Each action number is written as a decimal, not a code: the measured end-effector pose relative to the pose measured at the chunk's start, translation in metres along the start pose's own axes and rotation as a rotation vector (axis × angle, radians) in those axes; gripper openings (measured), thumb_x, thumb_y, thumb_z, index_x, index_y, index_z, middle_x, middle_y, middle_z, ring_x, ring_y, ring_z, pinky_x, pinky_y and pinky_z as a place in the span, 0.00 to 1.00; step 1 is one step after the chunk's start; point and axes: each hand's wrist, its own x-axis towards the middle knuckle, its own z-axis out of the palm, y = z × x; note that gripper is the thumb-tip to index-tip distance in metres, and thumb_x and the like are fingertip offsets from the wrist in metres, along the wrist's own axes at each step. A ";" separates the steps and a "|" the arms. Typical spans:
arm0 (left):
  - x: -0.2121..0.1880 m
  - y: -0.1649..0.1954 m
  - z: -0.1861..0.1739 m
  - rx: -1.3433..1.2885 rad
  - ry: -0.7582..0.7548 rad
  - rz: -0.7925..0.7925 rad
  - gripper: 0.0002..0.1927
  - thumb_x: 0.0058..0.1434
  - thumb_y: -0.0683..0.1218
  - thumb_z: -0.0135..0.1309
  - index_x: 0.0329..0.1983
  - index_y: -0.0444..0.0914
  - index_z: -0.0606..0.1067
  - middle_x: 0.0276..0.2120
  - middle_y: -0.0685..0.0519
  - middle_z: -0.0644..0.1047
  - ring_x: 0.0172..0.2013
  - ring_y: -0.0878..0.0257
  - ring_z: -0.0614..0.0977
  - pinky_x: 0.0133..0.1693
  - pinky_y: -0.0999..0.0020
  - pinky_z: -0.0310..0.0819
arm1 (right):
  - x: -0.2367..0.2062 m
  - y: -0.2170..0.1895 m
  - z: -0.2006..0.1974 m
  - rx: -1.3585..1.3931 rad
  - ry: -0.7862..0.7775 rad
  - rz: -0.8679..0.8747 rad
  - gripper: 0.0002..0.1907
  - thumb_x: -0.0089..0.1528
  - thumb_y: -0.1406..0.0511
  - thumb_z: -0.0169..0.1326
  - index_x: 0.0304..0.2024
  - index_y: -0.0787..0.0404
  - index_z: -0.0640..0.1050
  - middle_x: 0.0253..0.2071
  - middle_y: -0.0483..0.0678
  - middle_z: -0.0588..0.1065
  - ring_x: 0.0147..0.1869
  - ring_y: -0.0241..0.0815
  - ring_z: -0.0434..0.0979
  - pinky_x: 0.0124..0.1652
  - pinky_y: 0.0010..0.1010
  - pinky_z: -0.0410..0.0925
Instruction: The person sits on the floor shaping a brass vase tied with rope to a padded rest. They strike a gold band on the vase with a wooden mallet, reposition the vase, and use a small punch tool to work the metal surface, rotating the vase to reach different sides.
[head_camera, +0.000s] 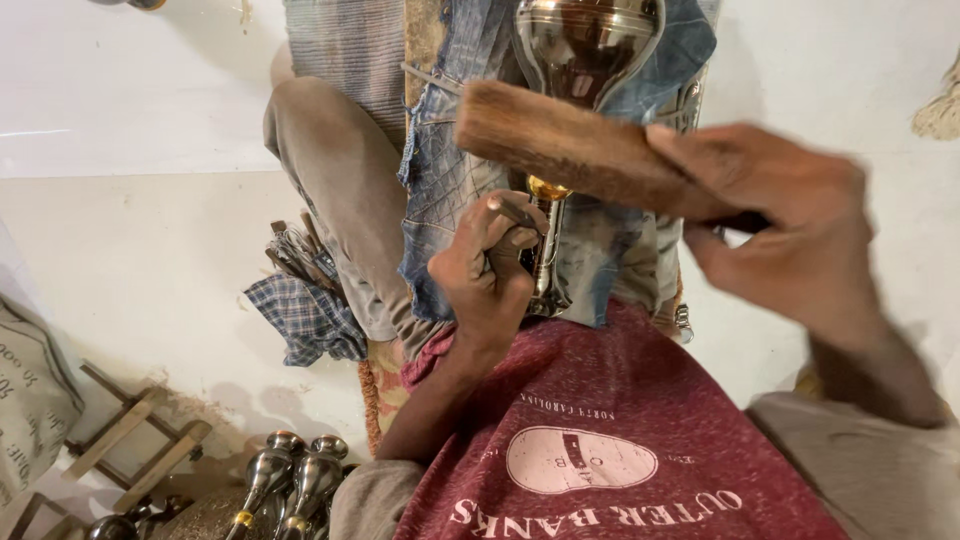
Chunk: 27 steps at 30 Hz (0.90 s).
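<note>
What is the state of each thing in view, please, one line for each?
Left hand: closed around a small metal tool, tip against the goblet stem.
Right hand: gripping the wooden block, raised, blurred.
Metal goblet: lying on the denim cloth over the lap.
Finished metal pieces: lying together on the floor.
Checked cloth: crumpled beside the leg.
Wooden frame: lying flat.

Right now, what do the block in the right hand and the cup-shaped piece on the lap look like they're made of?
The block in the right hand looks like bare wood: brown, rough, with a fibrous grain and no sheen. The cup-shaped piece looks like polished metal, silvery and mirror-bright with reflections; a collar on its stem is golden, perhaps brass. The left hand grips a thin tool against the stem.
</note>
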 end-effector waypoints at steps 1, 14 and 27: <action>0.000 0.000 -0.001 -0.028 -0.015 -0.007 0.25 0.67 0.24 0.43 0.65 0.35 0.69 0.48 0.46 0.79 0.41 0.65 0.83 0.45 0.71 0.85 | 0.015 -0.012 -0.010 0.056 -0.036 -0.016 0.32 0.56 0.78 0.56 0.63 0.55 0.73 0.46 0.53 0.80 0.34 0.35 0.81 0.28 0.22 0.70; -0.001 0.001 -0.003 0.215 0.077 0.059 0.16 0.59 0.27 0.47 0.47 0.34 0.75 0.32 0.50 0.82 0.31 0.67 0.85 0.37 0.74 0.80 | 0.055 -0.053 -0.047 -0.938 -0.707 0.077 0.47 0.48 0.73 0.60 0.68 0.35 0.69 0.48 0.41 0.80 0.34 0.34 0.83 0.36 0.29 0.78; -0.007 -0.002 -0.004 0.310 0.060 0.234 0.13 0.61 0.31 0.46 0.45 0.34 0.75 0.33 0.47 0.80 0.28 0.58 0.84 0.32 0.68 0.80 | 0.021 -0.046 -0.057 -0.575 -0.486 -0.032 0.45 0.49 0.77 0.59 0.70 0.48 0.69 0.50 0.54 0.77 0.37 0.42 0.82 0.34 0.30 0.77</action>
